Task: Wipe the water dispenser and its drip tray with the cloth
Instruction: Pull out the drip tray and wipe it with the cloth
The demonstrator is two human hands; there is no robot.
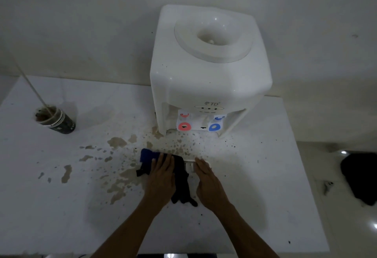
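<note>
A white tabletop water dispenser (208, 68) stands at the back of a white table (61, 206), with a red tap and a blue tap at its front. In front of it lies the white drip tray (190, 166), mostly covered by a dark blue cloth (148, 155). My left hand (162, 178) presses flat on the cloth. My right hand (208, 180) rests on the tray's right side, fingers laid along it. Brown splashes speckle the tray's far edge.
Brown spill patches (117, 142) spread over the table left of and in front of the dispenser. A dark cup (58, 120) with a stick in it stands at the far left. A dark object (361, 176) lies on the floor to the right.
</note>
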